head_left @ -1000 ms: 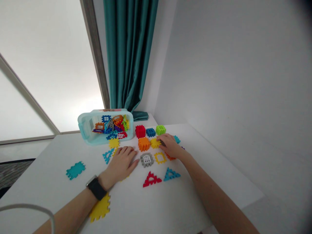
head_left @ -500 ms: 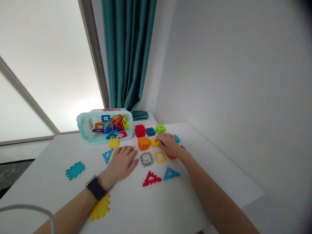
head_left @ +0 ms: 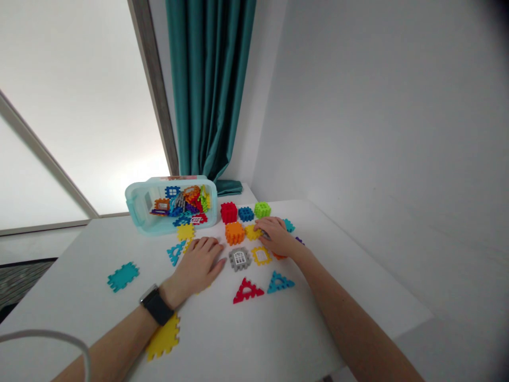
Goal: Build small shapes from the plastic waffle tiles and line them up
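My left hand (head_left: 199, 265) lies flat on the table with its fingers spread, partly covering yellow pieces beneath it. Curled fingers of my right hand (head_left: 277, 236) reach over the right edge of a yellow notched building tile (head_left: 252, 232). Something greyish shows under those fingers, too small to make out. Left of the yellow tile stands a stack of orange tiles (head_left: 234, 233). Nearer me lie a grey window tile (head_left: 239, 259) and a yellow frame tile (head_left: 261, 255). An orange piece (head_left: 280, 257) is partly hidden under my right wrist.
Behind stand red (head_left: 228, 212), dark blue (head_left: 245, 214) and lime (head_left: 262, 209) stacks. A pale-blue tub (head_left: 137, 212) on its side holds mixed pieces. Red (head_left: 248, 291) and blue (head_left: 280, 282) triangles lie in front; a teal tile (head_left: 123, 276) lies left. A cable (head_left: 51, 333) crosses the lower left.
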Available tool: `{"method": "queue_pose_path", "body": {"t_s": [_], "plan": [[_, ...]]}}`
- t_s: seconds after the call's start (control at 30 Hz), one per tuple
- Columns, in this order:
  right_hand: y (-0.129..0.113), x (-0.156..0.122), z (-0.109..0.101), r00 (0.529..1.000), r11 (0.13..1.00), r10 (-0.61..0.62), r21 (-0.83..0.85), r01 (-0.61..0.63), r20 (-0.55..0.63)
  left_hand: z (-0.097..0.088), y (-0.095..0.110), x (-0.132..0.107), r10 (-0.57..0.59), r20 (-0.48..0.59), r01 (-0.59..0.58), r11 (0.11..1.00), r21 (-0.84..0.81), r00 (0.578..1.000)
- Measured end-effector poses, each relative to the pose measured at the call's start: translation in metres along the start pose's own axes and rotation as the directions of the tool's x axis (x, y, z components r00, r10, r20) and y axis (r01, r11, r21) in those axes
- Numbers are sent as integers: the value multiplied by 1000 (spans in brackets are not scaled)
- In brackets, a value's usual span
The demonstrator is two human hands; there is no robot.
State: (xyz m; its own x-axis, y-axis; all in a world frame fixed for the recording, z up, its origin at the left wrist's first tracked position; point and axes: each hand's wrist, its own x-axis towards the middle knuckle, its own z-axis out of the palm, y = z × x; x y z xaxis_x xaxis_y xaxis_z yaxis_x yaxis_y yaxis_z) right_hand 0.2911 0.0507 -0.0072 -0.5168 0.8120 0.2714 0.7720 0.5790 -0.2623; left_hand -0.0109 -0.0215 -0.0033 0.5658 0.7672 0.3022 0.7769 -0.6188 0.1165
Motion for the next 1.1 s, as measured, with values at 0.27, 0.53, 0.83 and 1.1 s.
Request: {"method": "queue_pose_path", "body": {"t_s": [0.27, 0.53, 0.83, 1.1], "plan": [[0, 0, 1, 1000, 1000, -18, 1, 18, -15, 0, 0, 0, 2, 2, -2, 1000, -9, 1000], [-5, 1, -2, 999, 1000, -12, 5, 12, -47, -1, 0, 0, -3, 15, 3, 1000, 0, 1000], [-5, 2, -1, 999, 1000, -19, 16, 19, -30, 1, -1, 0, 4, 7, -4, 1000, 10, 1000], [0, 2, 5, 999, 999, -32, 14, 32, 1, 0, 0, 0, 1, 7, -1, 1000, -4, 1000]]}}
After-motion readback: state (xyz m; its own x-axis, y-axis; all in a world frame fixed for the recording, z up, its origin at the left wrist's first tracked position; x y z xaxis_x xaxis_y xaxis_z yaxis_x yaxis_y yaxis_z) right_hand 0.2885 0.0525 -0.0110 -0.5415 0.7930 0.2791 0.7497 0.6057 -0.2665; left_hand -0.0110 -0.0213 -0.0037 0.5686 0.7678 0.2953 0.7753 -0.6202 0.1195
